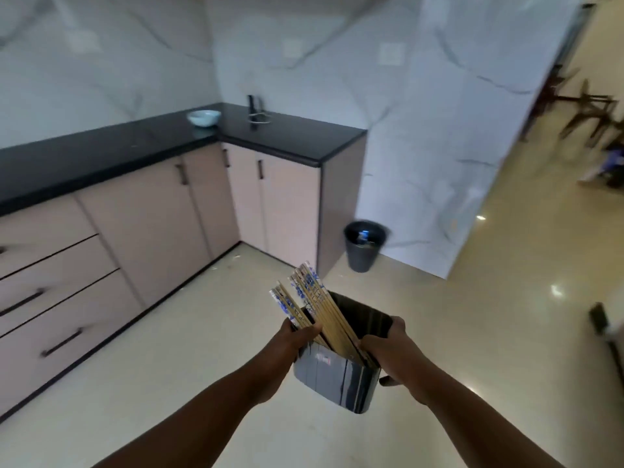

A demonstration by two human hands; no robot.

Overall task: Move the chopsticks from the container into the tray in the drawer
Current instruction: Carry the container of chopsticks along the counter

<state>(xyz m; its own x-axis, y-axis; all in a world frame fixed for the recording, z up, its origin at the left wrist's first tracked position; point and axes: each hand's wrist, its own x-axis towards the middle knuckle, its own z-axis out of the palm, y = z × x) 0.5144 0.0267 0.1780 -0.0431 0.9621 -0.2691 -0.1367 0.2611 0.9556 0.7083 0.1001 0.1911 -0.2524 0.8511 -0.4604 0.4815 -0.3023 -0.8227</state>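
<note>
A glossy black container [337, 380] hangs in the air in front of me, over the floor. My left hand [290, 346] grips its left rim, thumb over the edge. Its right rim is held by my right hand [395, 349], fingers curled round the side. Several wooden chopsticks [314, 305] with blue-and-white ends stand in the container and lean up to the left. A stack of pink drawers [57, 292] with dark handles sits at the far left, all closed. No tray is in view.
An L-shaped black countertop [101, 153] over pink cabinets runs along the left and back, bearing a white bowl [203, 117] and a small metal stand [257, 113]. A dark waste bin [363, 246] stands on the pale floor by the cabinet end. Chairs stand at the far right.
</note>
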